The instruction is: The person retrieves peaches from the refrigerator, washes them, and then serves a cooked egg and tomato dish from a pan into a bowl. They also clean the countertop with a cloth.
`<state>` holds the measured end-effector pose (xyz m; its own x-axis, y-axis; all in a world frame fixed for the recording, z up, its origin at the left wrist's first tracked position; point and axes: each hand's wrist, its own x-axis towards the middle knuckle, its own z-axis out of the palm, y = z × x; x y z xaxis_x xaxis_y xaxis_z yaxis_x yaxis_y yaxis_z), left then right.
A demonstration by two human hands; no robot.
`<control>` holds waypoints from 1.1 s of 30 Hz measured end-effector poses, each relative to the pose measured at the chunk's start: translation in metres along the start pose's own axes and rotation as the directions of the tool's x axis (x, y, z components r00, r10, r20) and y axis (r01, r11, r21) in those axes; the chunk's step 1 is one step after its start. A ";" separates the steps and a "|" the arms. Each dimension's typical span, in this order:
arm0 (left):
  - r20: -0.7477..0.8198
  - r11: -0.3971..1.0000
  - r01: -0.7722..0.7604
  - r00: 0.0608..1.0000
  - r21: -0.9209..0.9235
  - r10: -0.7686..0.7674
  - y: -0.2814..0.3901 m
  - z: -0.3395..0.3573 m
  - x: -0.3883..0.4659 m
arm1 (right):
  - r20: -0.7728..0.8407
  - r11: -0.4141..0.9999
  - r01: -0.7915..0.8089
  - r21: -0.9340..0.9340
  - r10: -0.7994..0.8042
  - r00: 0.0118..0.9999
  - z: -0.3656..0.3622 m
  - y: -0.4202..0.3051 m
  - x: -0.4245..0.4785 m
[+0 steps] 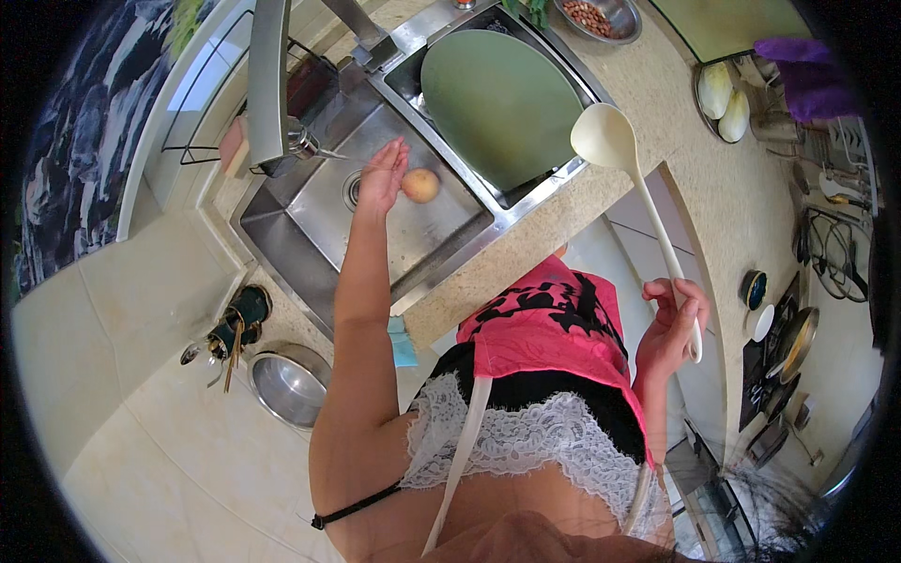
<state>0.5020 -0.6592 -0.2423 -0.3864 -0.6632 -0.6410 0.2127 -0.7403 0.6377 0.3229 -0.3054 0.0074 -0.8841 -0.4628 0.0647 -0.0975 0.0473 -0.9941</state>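
Observation:
My left hand [382,174] is over the stainless steel sink basin [317,232], its palm turned up and its fingers extended with nothing in them. A thin stream of water from the faucet [301,143] meets this hand. Right beside the fingers, a round yellow-pink fruit or vegetable [420,186] rests in the basin; I cannot tell its exact kind. A cream-white ladle [651,204] is in my right hand [672,324], gripped near the handle's end. Its bowl points away from me, over the counter edge by the second basin.
An oval green board [500,105] covers most of the second basin. Beyond it stands a metal bowl of peanuts [598,20]. A steel bowl [288,383] and a dark utensil holder [246,310] are at left. Two pale vegetable heads [725,105] lie on a plate at right.

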 end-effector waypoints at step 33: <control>-0.049 0.994 -0.102 0.993 0.043 0.104 0.017 -0.019 0.045 | -0.769 0.817 -0.480 -0.320 0.073 0.636 -0.347 0.153 0.070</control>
<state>0.5049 -0.7039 -0.2683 -0.3174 -0.7411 -0.5916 0.2126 -0.6636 0.7172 0.0879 -0.0234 -0.1104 -0.9203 0.3895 0.0357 0.1985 0.5437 -0.8154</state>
